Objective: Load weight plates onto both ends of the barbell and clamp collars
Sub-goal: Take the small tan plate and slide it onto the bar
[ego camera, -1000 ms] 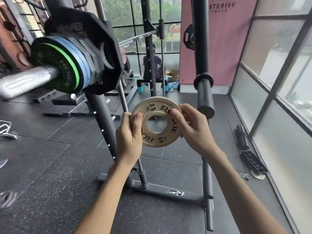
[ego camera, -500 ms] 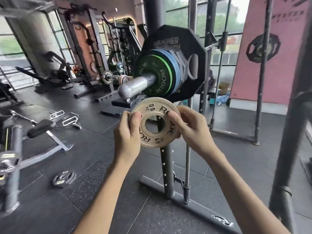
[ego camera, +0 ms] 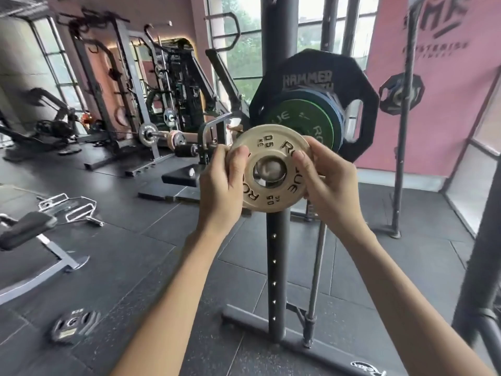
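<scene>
The small cream weight plate (ego camera: 271,169) is held upright, its flat face turned toward the camera and its bore lined up on the barbell sleeve end (ego camera: 269,169) seen through it. It is gripped at its rims by the left hand (ego camera: 223,185) and right hand (ego camera: 329,183), thumbs laid across the face. "ROGUE" and "0.5 KG" are printed on it; "HAMMER" is read on the black plate (ego camera: 360,85) behind the green plate (ego camera: 303,118)

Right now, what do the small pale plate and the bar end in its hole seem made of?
Small pale plate: probably rubber-coated metal, matte cream, scuffed, with recessed black lettering. Bar end: bare metal, probably steel, with a dull silver sheen.
</scene>
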